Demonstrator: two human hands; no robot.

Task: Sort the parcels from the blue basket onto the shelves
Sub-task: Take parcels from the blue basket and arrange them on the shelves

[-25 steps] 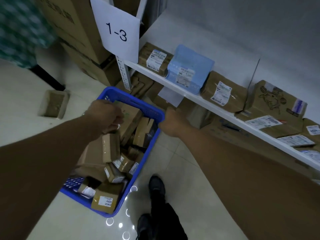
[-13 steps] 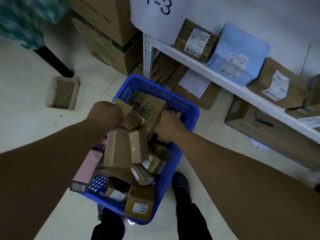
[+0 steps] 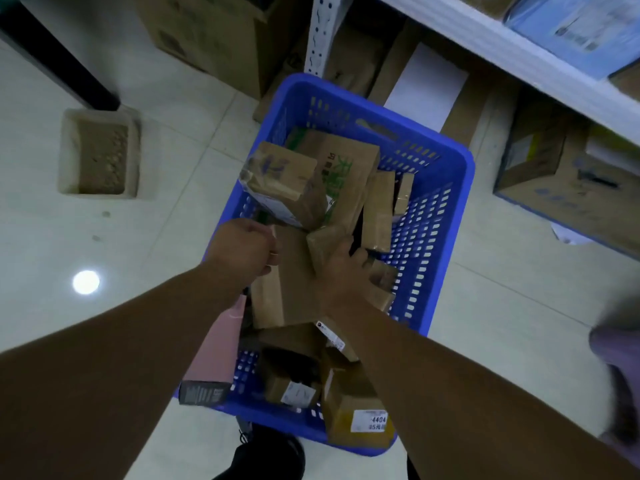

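The blue basket (image 3: 436,188) stands on the floor, full of brown cardboard parcels. Both my hands are inside it. My left hand (image 3: 242,251) is curled at the left edge of a flat brown parcel (image 3: 291,292) in the middle and pinches it. My right hand (image 3: 343,271) reaches down among the parcels, fingers round a small brown box (image 3: 323,242). A taped box (image 3: 280,181) and a green-printed box (image 3: 349,164) lie at the far end. A pink box (image 3: 221,344) leans over the left rim. The white shelf (image 3: 485,39) runs across the top right with a blue parcel (image 3: 571,26) on it.
Cardboard boxes (image 3: 554,181) sit under the shelf, and a large carton (image 3: 214,32) stands at the back left. A square recess (image 3: 100,154) is sunk into the tiled floor on the left. My shoe (image 3: 266,455) is just below the basket. Something grey and blurred (image 3: 620,375) shows at the right edge.
The view has tilted down onto the basket. My right hand moved from the basket's rim into the parcels and took the small box. My left hand shifted to the flat parcel.
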